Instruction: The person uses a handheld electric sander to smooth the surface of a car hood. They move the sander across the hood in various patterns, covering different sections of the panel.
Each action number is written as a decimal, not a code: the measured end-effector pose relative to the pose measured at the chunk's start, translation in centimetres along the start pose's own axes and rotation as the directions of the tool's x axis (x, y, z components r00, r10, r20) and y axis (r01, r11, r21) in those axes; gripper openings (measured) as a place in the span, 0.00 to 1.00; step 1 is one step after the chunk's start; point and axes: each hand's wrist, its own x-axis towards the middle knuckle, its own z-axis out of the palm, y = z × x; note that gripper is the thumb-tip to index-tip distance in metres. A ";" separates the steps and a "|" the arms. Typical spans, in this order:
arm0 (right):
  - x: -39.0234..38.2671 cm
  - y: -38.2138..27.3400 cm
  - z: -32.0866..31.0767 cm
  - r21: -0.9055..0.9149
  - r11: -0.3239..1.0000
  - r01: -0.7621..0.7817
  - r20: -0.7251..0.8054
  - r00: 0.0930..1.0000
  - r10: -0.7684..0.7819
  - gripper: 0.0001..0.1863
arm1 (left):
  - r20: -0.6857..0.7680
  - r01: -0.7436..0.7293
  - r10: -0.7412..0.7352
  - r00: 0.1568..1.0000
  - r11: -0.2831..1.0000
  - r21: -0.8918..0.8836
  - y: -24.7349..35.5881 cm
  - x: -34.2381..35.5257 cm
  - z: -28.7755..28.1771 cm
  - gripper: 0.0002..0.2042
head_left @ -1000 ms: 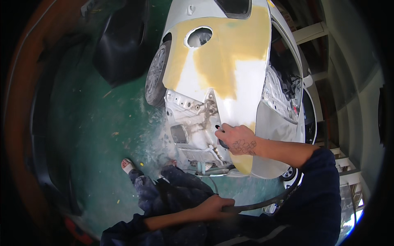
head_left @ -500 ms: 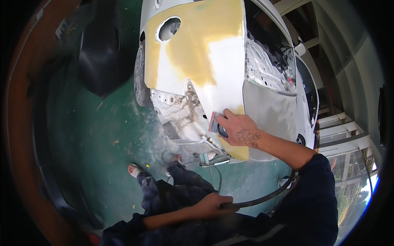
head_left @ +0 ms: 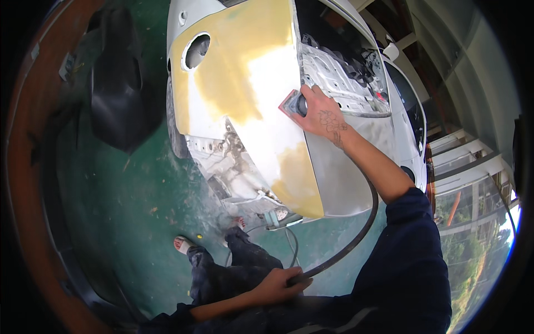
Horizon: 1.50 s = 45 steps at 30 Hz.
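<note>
On the far left, a black car part (head_left: 117, 106) is seen on the green floor (head_left: 122, 189); it could be scratched if it is bumped. Next, a foot in an open sandal (head_left: 182, 244) is placed on the floor, and its toes could be hurt if something heavy is dropped. Then a white car panel (head_left: 272, 72) with yellow patches is seen. A round hole (head_left: 197, 52) is cut in it, and lower down a bare metal corner (head_left: 239, 167) is shown; a pad could be torn if it is pushed over those edges.

In the middle, a dark hose (head_left: 336, 260) is held by the left hand (head_left: 276, 286), with fingers curled around it. If it is pulled tight, the right arm could be tugged. The sanding tool (head_left: 291, 104) is gripped by the right hand (head_left: 322, 111), on the white part near the panel's right edge. Too much could be rubbed away there if it is tipped or pressed hard. Whether the hose is joined to it cannot be told. On the right, dust could be blown into the car's opening (head_left: 334, 75).
</note>
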 end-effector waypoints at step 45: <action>-8.5 3.2 1.8 0.078 0.969 0.234 0.001 0.972 -0.235 0.27 | 0.066 -0.141 0.143 0.988 0.990 -0.024 -0.4 4.2 5.0 0.16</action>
